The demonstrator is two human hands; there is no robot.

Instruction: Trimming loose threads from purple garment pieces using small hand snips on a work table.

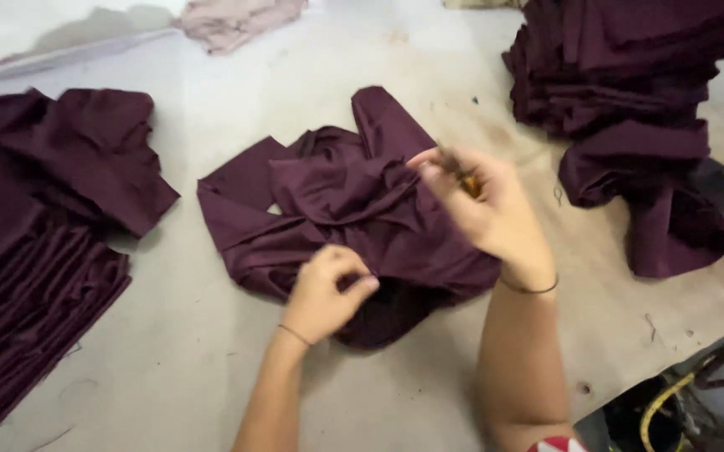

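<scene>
Right now our left hand (326, 293) pinches a fold of the maroon garment (337, 209) crumpled mid-table between the two stacks, while our right hand (483, 205) hovers above it, fingers closed on a small orange-handled tool (467, 182), blurred. We judge the tool's tip could nick the cloth if the bunched folds shift under our pinch.

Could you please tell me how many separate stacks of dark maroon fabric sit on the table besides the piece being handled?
2: the left stack at the table's left edge, and the right stack at upper right. Both run past the frame, so more may be hidden.
</scene>
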